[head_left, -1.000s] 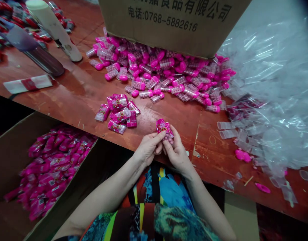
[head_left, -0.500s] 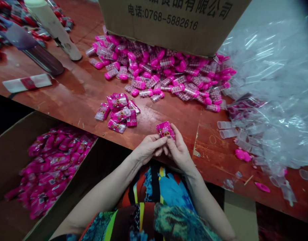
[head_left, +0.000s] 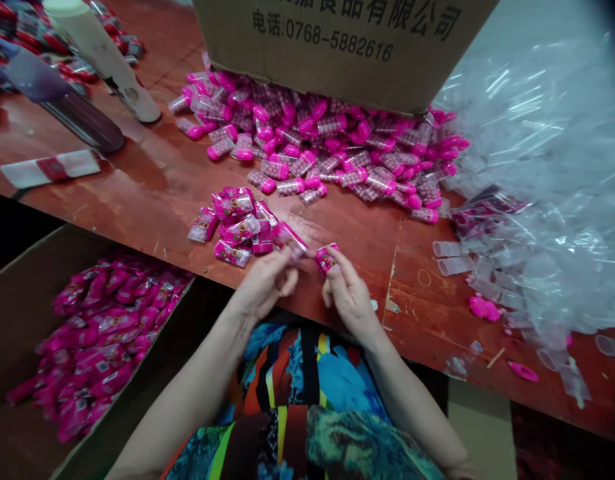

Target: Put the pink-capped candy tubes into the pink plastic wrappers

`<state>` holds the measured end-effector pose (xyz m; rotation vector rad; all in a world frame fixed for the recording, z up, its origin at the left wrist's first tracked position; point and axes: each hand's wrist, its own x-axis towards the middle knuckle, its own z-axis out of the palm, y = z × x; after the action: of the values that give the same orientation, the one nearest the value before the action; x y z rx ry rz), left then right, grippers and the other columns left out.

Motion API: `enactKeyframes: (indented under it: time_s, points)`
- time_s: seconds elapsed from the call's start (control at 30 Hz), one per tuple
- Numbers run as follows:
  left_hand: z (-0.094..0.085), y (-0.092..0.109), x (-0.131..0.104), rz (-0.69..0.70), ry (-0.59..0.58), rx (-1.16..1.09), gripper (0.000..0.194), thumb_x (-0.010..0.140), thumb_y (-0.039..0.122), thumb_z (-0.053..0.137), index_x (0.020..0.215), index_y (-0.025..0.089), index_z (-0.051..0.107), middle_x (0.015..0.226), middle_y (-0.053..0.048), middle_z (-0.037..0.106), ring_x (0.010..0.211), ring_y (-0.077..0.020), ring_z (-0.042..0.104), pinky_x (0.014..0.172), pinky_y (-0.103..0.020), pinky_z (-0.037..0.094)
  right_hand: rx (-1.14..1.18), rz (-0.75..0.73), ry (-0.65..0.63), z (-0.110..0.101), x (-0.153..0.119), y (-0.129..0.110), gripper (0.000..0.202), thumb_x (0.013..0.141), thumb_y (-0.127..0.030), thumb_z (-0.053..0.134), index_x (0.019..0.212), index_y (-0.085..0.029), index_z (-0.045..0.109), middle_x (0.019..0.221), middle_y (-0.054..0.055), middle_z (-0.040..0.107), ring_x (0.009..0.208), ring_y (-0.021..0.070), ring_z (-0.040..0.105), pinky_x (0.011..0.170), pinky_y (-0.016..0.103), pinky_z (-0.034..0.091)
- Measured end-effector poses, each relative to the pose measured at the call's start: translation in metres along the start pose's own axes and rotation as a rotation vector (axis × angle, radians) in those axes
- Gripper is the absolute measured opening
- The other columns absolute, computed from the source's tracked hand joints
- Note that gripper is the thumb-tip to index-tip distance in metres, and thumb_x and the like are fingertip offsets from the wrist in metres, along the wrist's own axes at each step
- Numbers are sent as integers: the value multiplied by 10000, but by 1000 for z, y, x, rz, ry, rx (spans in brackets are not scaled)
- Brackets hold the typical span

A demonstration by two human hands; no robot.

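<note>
My left hand is closed, pinching the lower end of a pink printed packet, which is blurred by motion. My right hand grips another pink printed packet between thumb and fingers; whether it is one or a thin stack I cannot tell. Just left of these lies a small pile of filled pink packets with clear film at their ends. Farther back spreads a heap of clear capsule bottles with bright pink caps and small pale pink balls inside.
A cardboard carton stands behind the bottles. Clear plastic bags and empty clear tubes cover the right side. Below the table edge at left, an open box holds many pink packets. Two bottle-like containers stand back left.
My hands have moved apart. The left hand has shifted left with a pink packet drawn away from the one in my right hand, which has stayed nearly in place.
</note>
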<state>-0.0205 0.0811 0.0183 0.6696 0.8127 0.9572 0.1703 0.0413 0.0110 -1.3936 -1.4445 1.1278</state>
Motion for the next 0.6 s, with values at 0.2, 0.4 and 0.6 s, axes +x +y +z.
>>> enactKeyframes:
  time_s: [0.2, 0.4, 0.6]
  points:
    - [-8, 3, 11, -82, 218, 63, 604, 941, 688, 626, 845, 99, 719, 710, -117, 741, 322, -40, 366, 354, -227, 123, -504, 26, 280, -33, 21, 18, 468, 967, -626, 587, 1056, -201, 762, 858, 66, 725, 801, 257, 654, 746, 376, 450]
    - [35, -42, 6, -53, -1, 228, 405, 985, 467, 639, 768, 152, 773, 634, -47, 707, 326, -44, 354, 392, -277, 147, -477, 62, 235, -30, 28, 38, 529, 927, -709, 556, 814, -216, 712, 812, 92, 753, 743, 278, 662, 714, 389, 453]
    - [43, -41, 7, -69, 46, 253, 321, 988, 388, 623, 776, 178, 742, 799, -57, 763, 353, -49, 396, 387, -275, 170, -875, -151, 280, -22, 17, 31, 464, 1074, -489, 394, 911, -212, 729, 954, 115, 750, 754, 244, 639, 598, 337, 321]
